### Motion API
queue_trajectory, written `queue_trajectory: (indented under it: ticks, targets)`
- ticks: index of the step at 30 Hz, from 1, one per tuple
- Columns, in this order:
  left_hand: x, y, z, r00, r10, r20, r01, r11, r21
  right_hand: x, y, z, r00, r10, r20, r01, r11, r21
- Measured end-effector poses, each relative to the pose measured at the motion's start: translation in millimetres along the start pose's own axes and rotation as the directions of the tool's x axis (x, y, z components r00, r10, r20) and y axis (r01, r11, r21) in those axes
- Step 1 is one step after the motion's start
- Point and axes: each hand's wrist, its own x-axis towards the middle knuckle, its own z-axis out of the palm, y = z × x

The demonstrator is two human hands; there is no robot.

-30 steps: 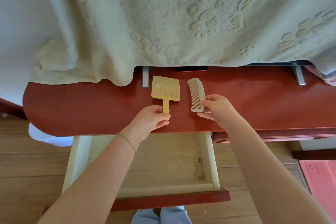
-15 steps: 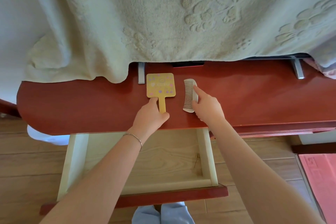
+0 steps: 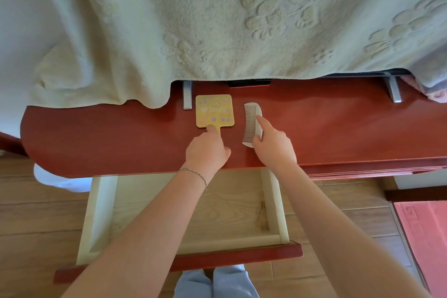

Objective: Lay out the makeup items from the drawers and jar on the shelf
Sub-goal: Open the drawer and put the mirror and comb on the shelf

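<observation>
A yellow hand mirror (image 3: 214, 110) with pastel stickers lies flat on the red wooden shelf (image 3: 338, 128). Just to its right lies a white comb (image 3: 250, 118), teeth facing left. My left hand (image 3: 206, 152) covers the mirror's handle, with the forefinger stretched onto the mirror's lower edge. My right hand (image 3: 273, 147) rests on the comb's lower half, forefinger on its spine and thumb at its near end. Below the shelf an open drawer (image 3: 101, 213) with pale walls shows a bare wooden bottom.
A large pale green towel (image 3: 217, 19) hangs over the back of the shelf, hiding what is behind it. Two grey metal feet (image 3: 187, 97) (image 3: 393, 89) stick out under it. A pink mat (image 3: 430, 237) lies on the wooden floor at the right.
Both hands have slid the mirror and the comb farther back on the shelf, toward the towel. The forefingers now stretch out over the items.
</observation>
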Motion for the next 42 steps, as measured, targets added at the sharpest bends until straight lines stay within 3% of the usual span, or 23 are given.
queue_trajectory:
  ticks: [7,9,12,13,15,21,27,31,42]
  targets:
    - [-4,-6,-5,1.000,0.000,0.016,0.000,0.999,0.041,-24,4,2,0.992,-0.119,-0.045,0.121,0.992,0.035]
    - [-14,-15,-6,0.986,0.122,-0.112,-0.117,0.992,0.053,-37,4,9,0.957,-0.277,-0.091,0.274,0.961,-0.038]
    - [-35,-43,1,0.835,0.448,-0.320,-0.428,0.894,0.134,-60,8,28,0.864,-0.503,0.017,0.493,0.841,-0.224]
    - [-41,-54,5,0.779,0.527,-0.339,-0.499,0.849,0.174,-67,10,35,0.840,-0.537,0.075,0.536,0.800,-0.271]
    - [-56,-78,13,0.750,0.596,-0.286,-0.559,0.803,0.208,-80,13,50,0.796,-0.585,0.158,0.600,0.723,-0.343]
    - [-108,-135,40,0.781,0.623,0.035,-0.595,0.727,0.342,-121,13,75,0.717,-0.623,0.313,0.692,0.583,-0.426]
    - [-143,-157,61,0.777,0.602,0.182,-0.625,0.705,0.336,-139,32,91,0.639,-0.544,0.544,0.765,0.521,-0.378]
    - [-146,-164,65,0.753,0.631,0.188,-0.651,0.673,0.351,-139,37,93,0.641,-0.537,0.548,0.767,0.472,-0.435]
    - [-112,-168,47,0.826,0.563,0.041,-0.528,0.745,0.409,-115,20,82,0.747,-0.566,0.349,0.646,0.490,-0.586]
